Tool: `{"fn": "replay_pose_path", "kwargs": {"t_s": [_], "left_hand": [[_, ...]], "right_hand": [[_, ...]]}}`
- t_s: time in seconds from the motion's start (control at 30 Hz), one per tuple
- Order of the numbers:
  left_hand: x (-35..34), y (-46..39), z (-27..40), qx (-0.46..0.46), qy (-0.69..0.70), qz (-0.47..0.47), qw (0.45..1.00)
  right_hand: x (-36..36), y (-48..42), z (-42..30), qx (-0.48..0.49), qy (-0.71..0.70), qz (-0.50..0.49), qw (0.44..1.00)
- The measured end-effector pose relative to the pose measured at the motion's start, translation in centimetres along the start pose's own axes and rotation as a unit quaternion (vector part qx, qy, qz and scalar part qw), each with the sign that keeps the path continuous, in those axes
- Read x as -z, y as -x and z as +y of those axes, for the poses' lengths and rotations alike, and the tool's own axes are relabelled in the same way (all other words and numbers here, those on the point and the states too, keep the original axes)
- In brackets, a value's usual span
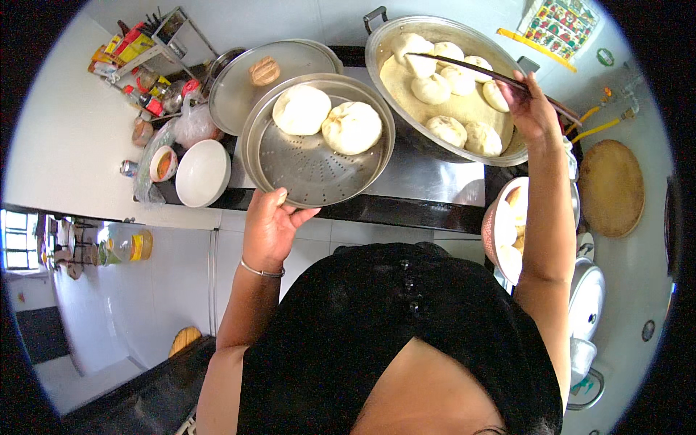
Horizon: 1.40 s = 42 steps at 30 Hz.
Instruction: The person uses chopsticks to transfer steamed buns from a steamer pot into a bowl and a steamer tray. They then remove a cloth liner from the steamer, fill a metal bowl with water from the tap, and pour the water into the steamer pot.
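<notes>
My left hand [276, 220] grips the near rim of a round perforated metal steamer tray [310, 168], thumb on the rim and fingers beneath. Two large steamed buns lie in its far part, a smooth one [302, 110] and a pleated one [352, 128]. To the right, my right hand [527, 106] holds dark chopsticks [473, 67] over a big metal pot [524, 155]. Their tips touch a bun [412, 48] at the pot's far left side. Several more buns [430, 89] rest on the pale cloth-like liner [478, 117] in the pot.
A metal lid [231, 89] with a wooden knob lies behind the tray. White bowl [203, 173], small bowl [163, 164], plastic bags and bottles [147, 100] stand left. A patterned bowl of food [491, 231] is beneath my right forearm; a round board [611, 188] leans farther right.
</notes>
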<state>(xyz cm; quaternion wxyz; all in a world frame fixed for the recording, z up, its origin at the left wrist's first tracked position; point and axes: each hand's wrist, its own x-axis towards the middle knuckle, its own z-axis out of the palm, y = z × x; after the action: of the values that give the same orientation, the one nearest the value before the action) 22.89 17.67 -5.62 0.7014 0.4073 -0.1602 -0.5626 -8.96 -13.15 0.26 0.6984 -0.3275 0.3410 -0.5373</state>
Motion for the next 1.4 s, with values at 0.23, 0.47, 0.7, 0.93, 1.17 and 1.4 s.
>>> {"fn": "replay_pose_path", "kwargs": {"t_s": [0.23,0.47,0.7,0.93,1.17,1.4], "left_hand": [[-0.8,-0.9,0.0,-0.016,0.016,0.018,1.0],[-1.2,-1.7,-0.1,-0.048,0.022,0.019,0.998],[-1.3,-1.9,-0.5,-0.09,-0.001,0.05,0.995],[-2.0,-1.3,0.1,-0.09,0.028,0.046,0.994],[-1.8,-1.2,0.4,-0.095,0.019,0.044,0.994],[-1.8,-1.4,0.0,-0.085,0.025,0.04,0.995]], "right_hand": [[-3.8,7.2,-0.7,0.037,0.035,-0.148,0.988],[-6.9,13.8,1.8,0.194,0.254,-0.24,0.916],[-11.3,18.2,0.1,0.244,0.461,-0.304,0.797],[-7.2,14.5,-1.3,0.181,0.274,-0.123,0.937],[-3.3,10.0,-0.7,0.149,0.108,-0.083,0.979],[-2.4,4.8,1.6,0.166,0.305,0.013,0.938]]}}
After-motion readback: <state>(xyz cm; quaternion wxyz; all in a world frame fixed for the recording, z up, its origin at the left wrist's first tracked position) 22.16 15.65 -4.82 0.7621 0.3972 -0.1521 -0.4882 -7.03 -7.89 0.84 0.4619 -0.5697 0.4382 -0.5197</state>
